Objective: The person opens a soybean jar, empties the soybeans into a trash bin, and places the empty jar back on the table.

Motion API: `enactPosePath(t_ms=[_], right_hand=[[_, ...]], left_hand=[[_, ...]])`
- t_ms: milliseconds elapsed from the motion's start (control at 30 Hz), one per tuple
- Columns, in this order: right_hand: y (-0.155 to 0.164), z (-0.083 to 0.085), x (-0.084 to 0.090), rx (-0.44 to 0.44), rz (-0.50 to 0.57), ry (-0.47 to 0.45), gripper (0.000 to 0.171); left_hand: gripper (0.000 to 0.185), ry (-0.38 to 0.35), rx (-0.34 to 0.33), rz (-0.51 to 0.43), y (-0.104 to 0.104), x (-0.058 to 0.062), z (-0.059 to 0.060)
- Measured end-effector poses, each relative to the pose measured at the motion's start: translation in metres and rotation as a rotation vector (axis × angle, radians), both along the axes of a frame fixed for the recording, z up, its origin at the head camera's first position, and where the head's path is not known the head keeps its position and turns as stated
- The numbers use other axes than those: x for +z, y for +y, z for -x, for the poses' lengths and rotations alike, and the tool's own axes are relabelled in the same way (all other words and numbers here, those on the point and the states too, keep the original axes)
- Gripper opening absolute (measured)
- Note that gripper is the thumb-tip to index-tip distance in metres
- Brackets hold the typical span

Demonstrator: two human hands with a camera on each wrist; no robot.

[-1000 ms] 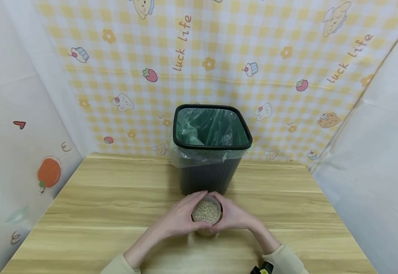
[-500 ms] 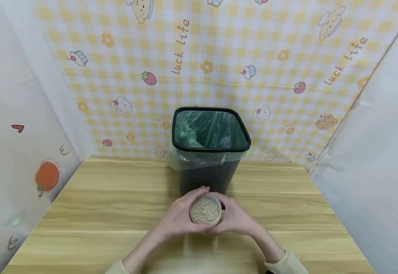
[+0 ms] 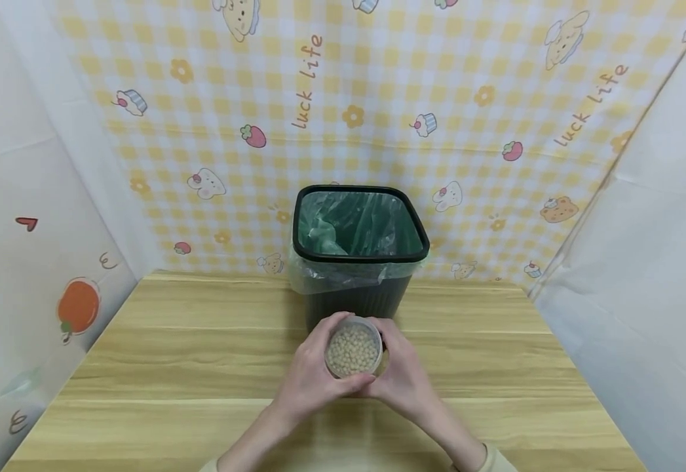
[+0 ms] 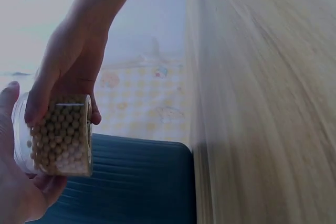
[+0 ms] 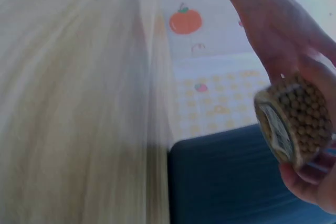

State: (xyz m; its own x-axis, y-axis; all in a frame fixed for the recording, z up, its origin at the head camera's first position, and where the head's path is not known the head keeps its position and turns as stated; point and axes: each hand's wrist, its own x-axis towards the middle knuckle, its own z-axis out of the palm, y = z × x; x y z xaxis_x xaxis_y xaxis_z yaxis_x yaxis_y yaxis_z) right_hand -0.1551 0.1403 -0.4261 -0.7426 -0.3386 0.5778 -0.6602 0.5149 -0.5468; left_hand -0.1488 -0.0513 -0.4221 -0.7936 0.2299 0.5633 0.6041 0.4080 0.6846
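Note:
A small clear round cup [image 3: 352, 348] filled with pale beans is held above the wooden table [image 3: 171, 354], just in front of the black bin [image 3: 359, 257]. My left hand [image 3: 310, 373] wraps its left side and my right hand [image 3: 400, 370] wraps its right side. The left wrist view shows the cup [image 4: 60, 136] with beans pressed against its clear wall, the other hand gripping it from above. The right wrist view shows the cup [image 5: 294, 119] lifted off the table, with the bin's dark ribbed wall [image 5: 226, 182] behind it.
The bin has a green plastic liner [image 3: 354, 223] folded over its rim and stands at the back middle of the table. Patterned yellow checked sheets form the back wall, white sheets the sides. Bare wood lies to the left and right of my hands.
Both hands have raised the cup of beans off the table and carried it a little toward the bin. The bin has not moved.

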Motion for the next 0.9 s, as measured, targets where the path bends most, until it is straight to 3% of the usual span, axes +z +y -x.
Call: enactPosePath(t_ms=[133,200,267,333,467,567,733,900], right_hand=[[-0.007,-0.004,-0.003,-0.061,0.01,0.118,0.092],[-0.008,-0.005,-0.004,-0.071,0.015,0.132,0.091],[-0.007,-0.005,-0.005,-0.053,0.045,0.072,0.092],[-0.003,-0.004,-0.004,-0.005,0.095,-0.042,0.091],[0.008,0.002,-0.001,0.154,0.236,-0.284,0.086],[0.017,0.006,0.002,0.299,0.303,-0.38,0.084],[0.024,0.011,0.003,0.506,0.32,-0.444,0.084],[0.025,0.011,0.002,0.706,0.29,-0.496,0.089]], left_hand=[[0.095,-0.047,-0.006,-0.053,0.002,0.002,-0.003],[0.1,-0.06,-0.021,-0.057,0.002,0.003,-0.005],[0.101,-0.06,-0.081,-0.057,-0.001,0.004,-0.004],[0.097,-0.064,-0.182,-0.066,-0.006,0.006,-0.002],[0.077,-0.114,-0.413,-0.117,-0.022,0.014,0.005],[0.067,-0.15,-0.521,-0.171,-0.032,0.019,0.01],[0.062,-0.141,-0.58,-0.187,-0.042,0.022,0.016],[0.075,-0.182,-0.659,-0.124,-0.047,0.021,0.018]])
